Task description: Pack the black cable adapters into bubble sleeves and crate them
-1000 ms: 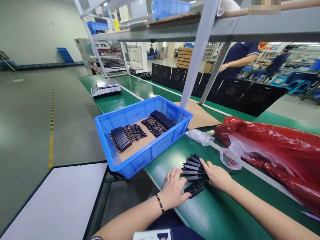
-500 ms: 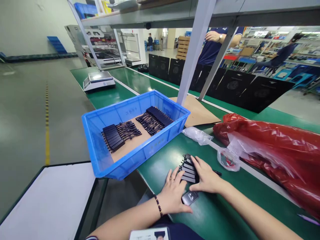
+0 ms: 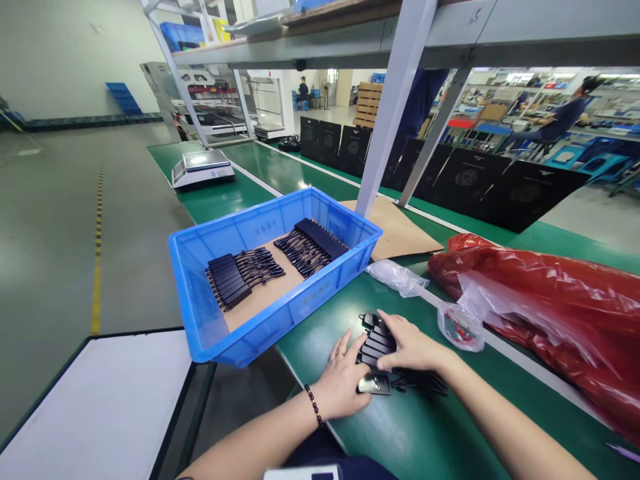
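Note:
A row of small black flat parts (image 3: 376, 340) lies on the green bench (image 3: 425, 427) in front of me. My left hand (image 3: 340, 383) presses against the near end of the row, fingers together, thumb beside one part with a shiny face (image 3: 373, 384). My right hand (image 3: 410, 347) lies over the row from the right, fingers closed down on the parts. Left of my hands stands a blue bin (image 3: 270, 267) with two more rows of the same black parts (image 3: 313, 245) on a cardboard sheet.
A red plastic bag (image 3: 545, 300) lies to the right, with clear small bags (image 3: 460, 327) beside it. A scale (image 3: 203, 168) stands farther along the bench. A white table (image 3: 100, 407) is at the lower left. A steel post (image 3: 395, 100) rises behind the bin. People work beyond.
Both hands have pushed the spread black parts into a tighter row and drawn them nearer. The loose shiny-faced part now sits against the row's near end. The view shifted slightly.

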The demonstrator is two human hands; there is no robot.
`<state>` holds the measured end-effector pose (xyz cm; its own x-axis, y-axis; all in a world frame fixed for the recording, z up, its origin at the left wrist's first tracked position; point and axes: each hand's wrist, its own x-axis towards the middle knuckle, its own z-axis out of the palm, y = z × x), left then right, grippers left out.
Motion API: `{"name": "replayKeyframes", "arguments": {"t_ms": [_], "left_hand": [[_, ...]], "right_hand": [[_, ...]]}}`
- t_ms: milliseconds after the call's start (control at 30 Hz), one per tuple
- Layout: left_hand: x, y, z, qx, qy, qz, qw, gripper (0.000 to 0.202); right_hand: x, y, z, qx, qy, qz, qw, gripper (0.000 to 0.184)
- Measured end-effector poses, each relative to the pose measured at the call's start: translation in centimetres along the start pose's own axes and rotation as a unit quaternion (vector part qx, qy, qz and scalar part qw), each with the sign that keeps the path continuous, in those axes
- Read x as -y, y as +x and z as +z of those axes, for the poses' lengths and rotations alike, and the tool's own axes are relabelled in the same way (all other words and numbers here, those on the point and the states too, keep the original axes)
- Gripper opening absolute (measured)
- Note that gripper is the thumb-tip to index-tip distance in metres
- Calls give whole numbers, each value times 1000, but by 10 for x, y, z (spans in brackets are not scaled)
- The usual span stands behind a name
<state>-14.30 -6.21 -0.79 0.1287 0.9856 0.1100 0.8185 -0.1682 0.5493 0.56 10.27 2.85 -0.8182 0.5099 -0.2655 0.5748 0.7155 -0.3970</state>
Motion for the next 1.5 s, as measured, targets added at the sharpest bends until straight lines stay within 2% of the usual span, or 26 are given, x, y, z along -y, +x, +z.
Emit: {"name": "replayKeyframes", "arguments": {"t_ms": [100, 133, 200, 267, 400, 600, 733, 833, 900, 1000, 1100, 1167, 1233, 1300, 1367, 1433, 1500], "left_hand": [[0, -7, -8, -8, -11, -2, 1000, 28], [0, -10, -10, -9, -11, -7, 1000, 28], [-2, -17, -11, 2, -2, -9, 1000, 25], [-4, -23, -10, 30, 12, 1, 999, 22], [-10, -26, -3, 66, 31, 17, 997, 24], [-14, -24, 6, 49, 32, 16, 998, 35], [-12, -24, 9, 32, 24, 22, 999, 30], [-11, -25, 11, 24, 19, 21, 999, 30], [-10, -26, 13, 19, 13, 19, 1000, 31], [-8, -26, 16, 16, 8, 12, 1000, 30], [-6, -24, 15, 35, 15, 12, 999, 27], [-6, -24, 11, 56, 21, 18, 998, 26], [-7, -24, 4, 76, 19, 25, 997, 26], [-7, -23, -5, 89, 6, 26, 996, 26], [-7, -23, -13, 92, -8, 20, 996, 26], [-6, -21, -19, 97, -16, 15, 995, 26], [-5, -20, -21, 107, -15, 15, 994, 26]], "right_hand": [[-14, 9, -12, -67, 31, 20, 997, 56], [-18, 13, -13, -76, 32, 21, 996, 46], [-26, 19, -12, -56, 36, 5, 998, 37], [-30, 24, -7, -27, 48, -13, 998, 41], [-31, 28, 0, -12, 37, -27, 999, 52], [-29, 22, -5, -25, -29, -38, 999, 42], [-23, 12, -17, 17, 0, -31, 999, 36], [-9, 1, -21, 48, 0, -14, 999, 36], [6, -7, -16, 44, 2, -12, 999, 50], [30, -11, 4, 21, -14, 8, 1000, 88], [45, -5, 25, -10, -65, 39, 997, 102], [46, 0, 27, -30, -71, 41, 996, 104], [39, 0, 14, -61, -25, 28, 997, 107], [26, -6, -11, -126, 65, 2, 990, 109], [13, -17, -41, -236, 172, -24, 956, 107], [6, -27, -66, -343, 279, -55, 895, 98], [7, -34, -81, -408, 346, -82, 841, 91]]}}
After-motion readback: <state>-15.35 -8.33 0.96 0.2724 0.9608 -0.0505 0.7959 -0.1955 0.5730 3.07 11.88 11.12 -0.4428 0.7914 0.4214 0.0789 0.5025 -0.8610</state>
